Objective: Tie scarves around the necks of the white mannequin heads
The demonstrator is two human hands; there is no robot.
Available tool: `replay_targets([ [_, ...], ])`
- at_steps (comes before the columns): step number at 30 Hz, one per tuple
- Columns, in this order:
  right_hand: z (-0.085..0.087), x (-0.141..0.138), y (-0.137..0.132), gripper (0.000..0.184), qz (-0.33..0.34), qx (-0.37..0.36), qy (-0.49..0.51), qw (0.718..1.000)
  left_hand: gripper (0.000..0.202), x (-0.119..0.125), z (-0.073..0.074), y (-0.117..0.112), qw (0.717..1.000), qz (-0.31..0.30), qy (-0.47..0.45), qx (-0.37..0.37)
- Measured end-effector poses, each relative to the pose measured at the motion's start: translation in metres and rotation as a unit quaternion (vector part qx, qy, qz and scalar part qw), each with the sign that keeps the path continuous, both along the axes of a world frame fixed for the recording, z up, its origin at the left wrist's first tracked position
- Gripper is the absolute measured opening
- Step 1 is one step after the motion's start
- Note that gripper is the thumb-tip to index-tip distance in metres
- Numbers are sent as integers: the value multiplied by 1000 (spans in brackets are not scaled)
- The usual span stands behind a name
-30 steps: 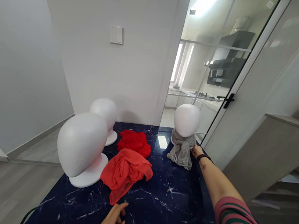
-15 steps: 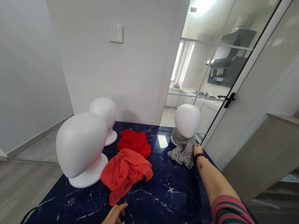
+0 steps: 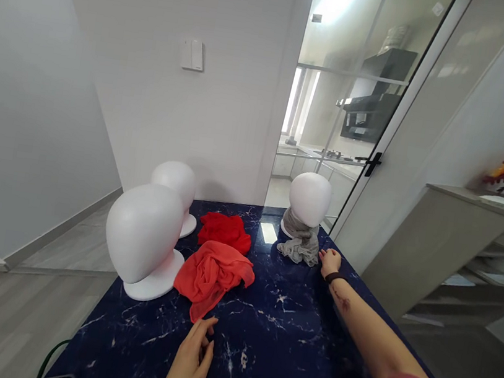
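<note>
My left hand (image 3: pixel 193 356) rests at the near edge of the table, its fingers loosely bent and apart, holding nothing. Just beyond its fingertips lies a coral-red scarf (image 3: pixel 212 271) in a loose heap. My right hand (image 3: pixel 330 262) is at the right side, close beside the grey scarf (image 3: pixel 303 245), with fingers partly spread and nothing seen in them. That grey scarf is wrapped around the neck of a white foam head (image 3: pixel 310 198), its end trailing on the tabletop. Behind the coral scarf sits a bright red scarf (image 3: pixel 225 231), crumpled.
Two more white foam heads stand at the left, a near one (image 3: pixel 143 230) and a far one (image 3: pixel 174 183). The dark blue marbled table (image 3: pixel 278 336) meets the wall at the back. A glass door (image 3: pixel 339 101) and a shelf unit (image 3: pixel 464 212) are to the right.
My right hand has come away from the grey scarf and drawn back slightly, its fingers loosening. The scarf stays on the far head's neck. The view has shifted a little to the right.
</note>
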State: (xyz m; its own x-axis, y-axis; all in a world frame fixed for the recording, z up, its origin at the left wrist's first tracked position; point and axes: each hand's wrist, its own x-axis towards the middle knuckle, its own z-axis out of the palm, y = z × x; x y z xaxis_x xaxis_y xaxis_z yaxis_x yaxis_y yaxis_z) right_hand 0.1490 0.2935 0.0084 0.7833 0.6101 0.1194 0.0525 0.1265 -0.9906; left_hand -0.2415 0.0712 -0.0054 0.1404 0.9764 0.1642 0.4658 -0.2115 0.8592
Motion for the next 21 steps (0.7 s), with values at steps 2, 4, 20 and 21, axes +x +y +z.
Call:
replay_targets([
  [2, -3, -16, -26, 31, -26, -13, -35, 999, 32, 1, 2, -1, 1000, 5, -3, 8],
  [4, -5, -44, -52, 31, -13, -10, -76, 997, 29, 2, 3, -2, 1000, 15, -6, 22],
  [20, 9, -269, -131, 55, 380, -94, -640, 661, 78, -78, 33, 62, 855, 497, -27, 146],
  [21, 9, -264, -138, 46, 372, -96, -645, 661, 85, -83, 35, 68, 857, 494, -23, 144],
])
